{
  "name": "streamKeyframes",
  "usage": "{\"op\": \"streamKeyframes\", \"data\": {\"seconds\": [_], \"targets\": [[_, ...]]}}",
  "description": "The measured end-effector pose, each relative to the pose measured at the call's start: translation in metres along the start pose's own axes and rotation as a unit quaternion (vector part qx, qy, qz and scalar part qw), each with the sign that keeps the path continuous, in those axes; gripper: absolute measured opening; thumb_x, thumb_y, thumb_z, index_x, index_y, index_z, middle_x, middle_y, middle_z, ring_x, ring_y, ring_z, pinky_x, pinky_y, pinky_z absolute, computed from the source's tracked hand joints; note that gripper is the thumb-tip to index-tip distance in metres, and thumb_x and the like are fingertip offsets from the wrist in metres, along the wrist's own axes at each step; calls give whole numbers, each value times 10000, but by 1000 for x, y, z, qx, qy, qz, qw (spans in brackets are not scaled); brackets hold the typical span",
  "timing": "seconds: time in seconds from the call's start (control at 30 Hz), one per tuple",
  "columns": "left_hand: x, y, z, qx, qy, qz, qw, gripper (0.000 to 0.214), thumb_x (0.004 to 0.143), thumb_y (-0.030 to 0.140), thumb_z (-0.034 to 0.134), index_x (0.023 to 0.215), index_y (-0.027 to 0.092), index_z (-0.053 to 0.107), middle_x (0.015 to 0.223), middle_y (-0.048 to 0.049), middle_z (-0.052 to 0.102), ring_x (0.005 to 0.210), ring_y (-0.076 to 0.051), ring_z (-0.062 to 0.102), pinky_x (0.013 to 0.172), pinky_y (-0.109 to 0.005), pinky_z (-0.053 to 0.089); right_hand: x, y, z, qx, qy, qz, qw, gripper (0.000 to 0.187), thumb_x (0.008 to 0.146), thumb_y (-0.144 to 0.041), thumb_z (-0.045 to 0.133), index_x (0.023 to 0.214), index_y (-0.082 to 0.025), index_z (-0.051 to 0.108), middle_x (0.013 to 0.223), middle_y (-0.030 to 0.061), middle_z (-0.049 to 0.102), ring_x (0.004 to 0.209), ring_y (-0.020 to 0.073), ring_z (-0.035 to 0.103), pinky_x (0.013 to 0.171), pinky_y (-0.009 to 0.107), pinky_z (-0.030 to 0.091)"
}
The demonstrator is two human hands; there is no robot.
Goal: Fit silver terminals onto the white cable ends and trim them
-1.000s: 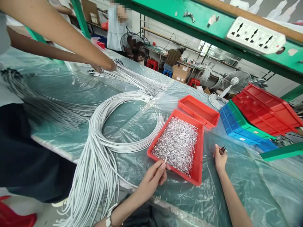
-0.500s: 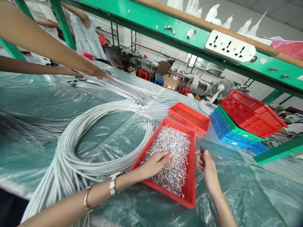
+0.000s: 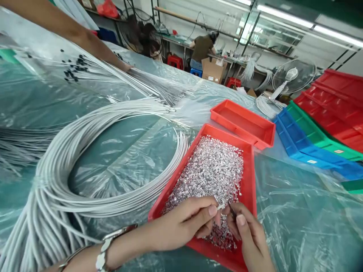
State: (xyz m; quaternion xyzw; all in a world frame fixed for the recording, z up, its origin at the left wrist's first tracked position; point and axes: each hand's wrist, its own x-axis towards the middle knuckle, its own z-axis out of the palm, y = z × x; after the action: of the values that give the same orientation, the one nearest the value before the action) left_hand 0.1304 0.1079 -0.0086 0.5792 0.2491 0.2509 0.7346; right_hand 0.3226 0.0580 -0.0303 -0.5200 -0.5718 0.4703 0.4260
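Observation:
My left hand [image 3: 191, 223] is closed in a pinch over the near part of a red tray [image 3: 254, 181]. From its fingertips sticks out the short end of a white cable [image 3: 220, 207]. Close by on the right, my right hand [image 3: 252, 236] is closed around a thin dark pointed tool [image 3: 232, 210], perhaps tweezers. The tool's tip points toward the cable end; whether they touch I cannot tell. Beneath both hands, the tray holds a heap of small shiny silver metal pieces [image 3: 210, 170]. A big coil of white cables [image 3: 53, 162] lies left of the tray.
Behind the tray stands a second, shallow red tray [image 3: 244, 121]. Stacked red, green and blue crates [image 3: 320, 136] rise at the right. Another person's arm [image 3: 93, 43] reaches over black-tipped cables [image 3: 75, 68] at far left. Plastic sheeting [image 3: 306, 211] covers the table.
My hands have come together over the tray's near end; the right hand moved in from beside it. The white cable end now shows in my left fingers. The view has tilted down.

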Motion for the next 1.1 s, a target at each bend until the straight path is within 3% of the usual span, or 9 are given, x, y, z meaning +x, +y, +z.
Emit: {"op": "streamKeyframes", "data": {"seconds": [0.17,0.47,0.7,0.9,1.1], "targets": [[1,-1,-1,4,-3,-5,1000,307,982,391,331,847,169,494,622,48,395,563,-95,359,530,-232,303,2,-8,2,1,-30,7,1000,325,987,-444,374,913,-215,591,603,-41,382,534,126,320,507,256,242],[1,3,-2,103,19,10,994,296,958,387,382,798,171,505,636,46,355,570,-100,318,499,-241,265,2,-16,6,-27,-18,5,999,337,990,-445,364,889,-234,607,689,-13,526,607,145,451,567,249,336],[3,4,-4,63,5,20,998,317,983,344,341,870,157,571,615,51,404,556,-86,364,524,-215,319,4,-16,10,-65,2,-38,997,355,982,-460,361,852,-243,611,612,-39,490,501,126,394,476,244,288],[4,3,-4,35,-10,-9,999,282,967,333,399,863,151,586,561,67,373,502,-73,329,464,-206,276,2,-16,11,-104,23,-36,994,407,974,-501,343,907,-241,649,577,-28,512,482,144,444,474,256,323],[4,5,-4,67,11,10,998,258,946,282,456,787,139,601,544,45,512,466,-49,377,443,-169,292,-1,-21,11,-164,40,-39,985,475,969,-539,315,881,-236,670,610,4,591,527,176,509,539,286,395]]}}
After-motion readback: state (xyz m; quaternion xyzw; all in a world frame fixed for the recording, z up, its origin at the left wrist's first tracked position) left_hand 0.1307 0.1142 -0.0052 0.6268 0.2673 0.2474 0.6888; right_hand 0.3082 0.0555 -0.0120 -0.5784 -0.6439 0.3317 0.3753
